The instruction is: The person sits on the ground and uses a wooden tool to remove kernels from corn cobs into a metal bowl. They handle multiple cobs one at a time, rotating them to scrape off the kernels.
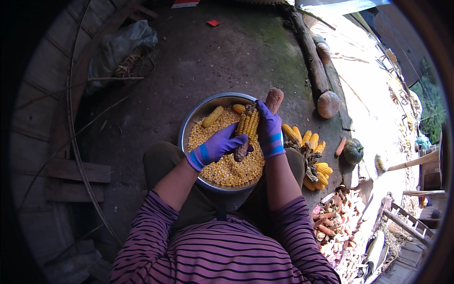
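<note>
My left hand (222, 142), in a purple work glove with blue bands, grips the lower end of a partly shelled ear of corn (247, 126). Its tip shows reddish bare cob, while yellow kernels cover the upper part. My right hand (270, 128), gloved alike, is closed around a bare reddish corncob (275, 99) and presses against the ear's upper right side. Both are over a metal basin (184, 133) of loose corn kernels (227, 174) between my knees. A whole yellow ear (212, 116) lies on the kernels, with another (239, 108) partly hidden behind the held ear.
Right of the basin are bundled corn ears (314, 140) with husks, a green squash (353, 151) and a pale pumpkin (328, 104). A log (310, 53) lies beyond. Bare cobs and husks (337, 220) are heaped at lower right. Plastic sheeting (120, 46) and bent canes (72, 131) stand left.
</note>
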A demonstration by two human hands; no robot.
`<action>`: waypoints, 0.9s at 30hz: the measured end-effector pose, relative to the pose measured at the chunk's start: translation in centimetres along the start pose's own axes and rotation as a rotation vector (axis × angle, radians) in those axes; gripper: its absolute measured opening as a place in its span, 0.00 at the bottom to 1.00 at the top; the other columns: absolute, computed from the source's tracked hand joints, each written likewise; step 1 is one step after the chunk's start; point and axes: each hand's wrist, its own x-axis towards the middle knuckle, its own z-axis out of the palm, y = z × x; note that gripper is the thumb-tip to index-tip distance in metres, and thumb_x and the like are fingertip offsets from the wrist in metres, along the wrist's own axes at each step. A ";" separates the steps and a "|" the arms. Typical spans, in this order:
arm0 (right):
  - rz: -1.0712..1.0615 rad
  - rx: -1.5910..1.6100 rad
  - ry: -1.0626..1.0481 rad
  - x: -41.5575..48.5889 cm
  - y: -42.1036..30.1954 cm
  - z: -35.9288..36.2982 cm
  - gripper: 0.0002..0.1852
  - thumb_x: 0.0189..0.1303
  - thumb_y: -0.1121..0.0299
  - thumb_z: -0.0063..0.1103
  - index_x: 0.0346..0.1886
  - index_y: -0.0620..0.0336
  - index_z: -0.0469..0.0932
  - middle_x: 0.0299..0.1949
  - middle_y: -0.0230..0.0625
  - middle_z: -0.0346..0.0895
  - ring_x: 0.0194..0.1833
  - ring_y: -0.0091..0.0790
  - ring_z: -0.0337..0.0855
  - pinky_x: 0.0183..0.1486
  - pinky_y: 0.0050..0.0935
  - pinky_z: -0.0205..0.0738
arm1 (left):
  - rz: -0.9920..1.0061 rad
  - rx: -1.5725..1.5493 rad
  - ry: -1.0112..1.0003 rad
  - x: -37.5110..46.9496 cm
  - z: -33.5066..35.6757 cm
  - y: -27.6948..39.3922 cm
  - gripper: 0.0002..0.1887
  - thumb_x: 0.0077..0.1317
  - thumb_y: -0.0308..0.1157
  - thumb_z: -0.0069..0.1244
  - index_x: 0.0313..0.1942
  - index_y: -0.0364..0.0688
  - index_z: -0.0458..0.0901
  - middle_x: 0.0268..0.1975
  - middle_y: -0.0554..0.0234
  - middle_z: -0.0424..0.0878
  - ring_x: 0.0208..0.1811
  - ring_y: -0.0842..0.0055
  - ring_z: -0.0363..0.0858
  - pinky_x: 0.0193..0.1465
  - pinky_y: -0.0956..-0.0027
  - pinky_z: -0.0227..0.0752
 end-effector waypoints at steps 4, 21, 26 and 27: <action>-0.071 -0.118 0.027 -0.1 0.1 0.3 0.17 0.66 0.63 0.67 0.50 0.68 0.81 0.40 0.35 0.84 0.39 0.31 0.85 0.45 0.31 0.79 | 0.105 -0.008 0.118 -0.3 -0.1 -1.0 0.29 0.76 0.43 0.52 0.70 0.37 0.66 0.60 0.60 0.78 0.62 0.76 0.78 0.64 0.68 0.75; -0.493 -1.059 -0.585 -10.7 1.8 6.5 0.26 0.49 0.65 0.79 0.52 0.58 0.80 0.46 0.47 0.83 0.48 0.52 0.85 0.51 0.43 0.79 | 0.446 -0.287 1.011 4.6 -7.3 -2.2 0.29 0.62 0.44 0.70 0.56 0.38 0.78 0.47 0.68 0.83 0.45 0.80 0.80 0.50 0.71 0.76; -0.676 -1.178 -0.518 -11.6 5.4 7.3 0.29 0.47 0.70 0.76 0.56 0.57 0.76 0.52 0.48 0.79 0.52 0.56 0.80 0.54 0.47 0.76 | 0.493 -0.294 1.133 4.5 -8.3 -2.0 0.28 0.61 0.44 0.70 0.54 0.37 0.78 0.47 0.67 0.83 0.45 0.79 0.81 0.49 0.70 0.76; -0.664 -1.175 -0.491 -11.5 5.6 7.5 0.29 0.47 0.69 0.76 0.55 0.57 0.76 0.52 0.49 0.79 0.53 0.56 0.79 0.54 0.48 0.76 | 0.488 -0.274 1.137 4.5 -8.2 -1.8 0.28 0.62 0.44 0.69 0.54 0.37 0.78 0.47 0.67 0.83 0.44 0.79 0.81 0.49 0.70 0.76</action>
